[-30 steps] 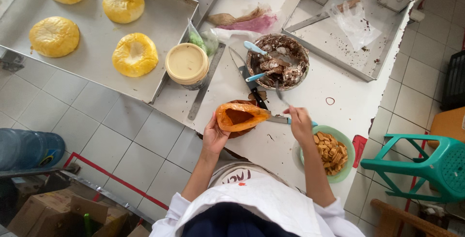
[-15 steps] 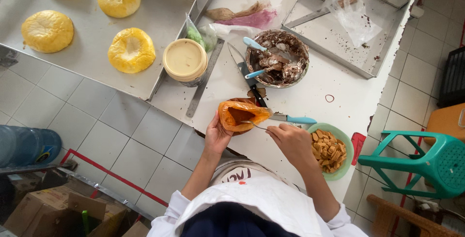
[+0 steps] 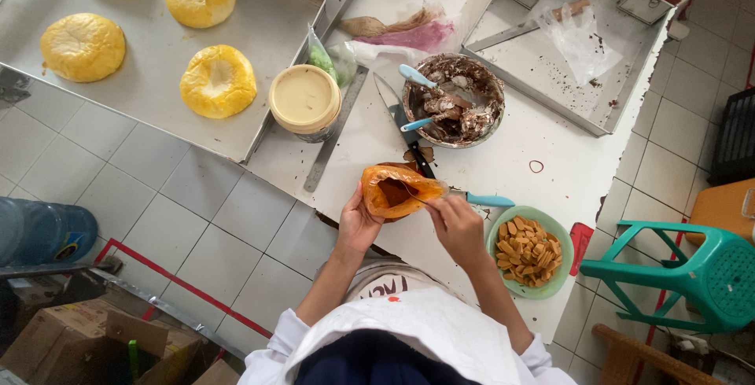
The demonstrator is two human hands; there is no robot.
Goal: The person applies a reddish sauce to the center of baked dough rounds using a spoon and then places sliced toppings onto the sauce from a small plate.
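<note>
White worktop (image 3: 503,173) (chocolate-smeared) stands over grey floor tiles (image 3: 141,196).

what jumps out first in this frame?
The orange filled bun at the white counter's near edge, cradled in the left hand while the right hand works a utensil in its dark filling. Next, the yellow round buns on the metal tray upper left, and the chocolate-smeared bowl just beyond the hands.

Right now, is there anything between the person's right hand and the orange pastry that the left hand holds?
Nothing visible. The left hand cups the orange pastry, and the right hand is right beside it, working a thin utensil into its brown filling.
</note>
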